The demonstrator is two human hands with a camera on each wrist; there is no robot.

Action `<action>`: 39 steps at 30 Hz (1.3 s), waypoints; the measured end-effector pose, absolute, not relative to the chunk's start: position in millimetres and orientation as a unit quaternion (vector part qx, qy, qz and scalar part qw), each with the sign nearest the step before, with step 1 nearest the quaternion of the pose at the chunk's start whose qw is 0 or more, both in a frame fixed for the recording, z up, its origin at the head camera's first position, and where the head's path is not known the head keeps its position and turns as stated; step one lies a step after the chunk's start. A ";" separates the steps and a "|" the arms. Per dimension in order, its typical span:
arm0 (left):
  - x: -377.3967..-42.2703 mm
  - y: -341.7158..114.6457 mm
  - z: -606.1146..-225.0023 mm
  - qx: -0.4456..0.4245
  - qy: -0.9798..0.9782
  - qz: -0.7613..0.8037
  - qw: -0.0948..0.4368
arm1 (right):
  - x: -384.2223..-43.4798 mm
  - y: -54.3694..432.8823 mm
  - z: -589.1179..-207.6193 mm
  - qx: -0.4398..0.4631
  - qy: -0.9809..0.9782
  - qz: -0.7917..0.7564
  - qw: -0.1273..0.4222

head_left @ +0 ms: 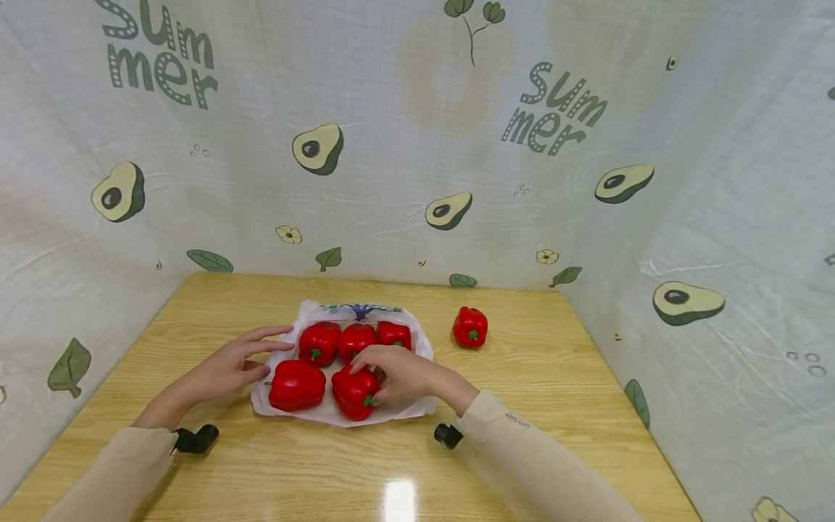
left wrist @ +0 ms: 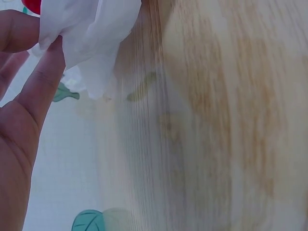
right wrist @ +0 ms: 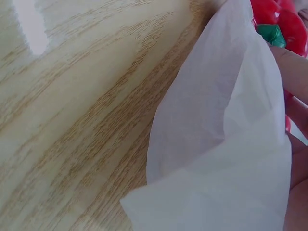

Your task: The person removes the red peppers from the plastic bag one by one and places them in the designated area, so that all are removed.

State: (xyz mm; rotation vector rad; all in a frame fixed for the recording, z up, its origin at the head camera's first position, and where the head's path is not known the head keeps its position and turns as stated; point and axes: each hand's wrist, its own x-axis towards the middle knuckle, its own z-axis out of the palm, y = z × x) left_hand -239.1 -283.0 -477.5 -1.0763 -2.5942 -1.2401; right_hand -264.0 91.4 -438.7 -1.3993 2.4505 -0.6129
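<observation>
A white plastic bag (head_left: 404, 412) with a blue tree print lies spread on the table, with several red bell peppers on it. Three peppers, one of them the back-left pepper (head_left: 320, 342), form the back row. My right hand (head_left: 403, 375) grips the front-right bell pepper (head_left: 354, 395), fingers over its top and thumb near its green stem. The front-left pepper (head_left: 296, 385) lies on its side. At the bag's left edge, my left hand (head_left: 228, 370) has its fingers spread and fairly straight, fingertips touching the plastic (left wrist: 91, 43); nothing is gripped there.
A single red bell pepper (head_left: 470, 328) stands on the wooden table (head_left: 535, 377) to the right of the bag. A pale curtain (head_left: 391, 145) printed with avocados and leaves hangs behind the table and along both sides. Each wrist wears a black camera.
</observation>
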 end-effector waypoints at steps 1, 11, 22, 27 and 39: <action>-239.0 -283.1 -477.3 -0.350 -0.844 -0.405 0.035 | -264.4 91.4 -438.5 -0.482 0.842 -0.207 0.124; -238.5 -283.5 -475.0 -0.348 -0.845 -0.404 0.037 | -263.1 94.6 -431.7 -0.481 0.839 -0.218 0.131; -237.0 -284.3 -473.3 -0.345 -0.846 -0.405 0.032 | -268.9 127.9 -392.6 -0.462 0.848 -0.245 0.085; -237.0 -284.3 -471.5 -0.341 -0.848 -0.403 0.029 | -270.8 157.8 -376.8 -0.429 0.860 -0.271 0.064; -237.7 -281.1 -472.9 -0.334 -0.857 -0.392 0.027 | -274.5 222.5 -360.8 -0.334 0.910 -0.244 -0.022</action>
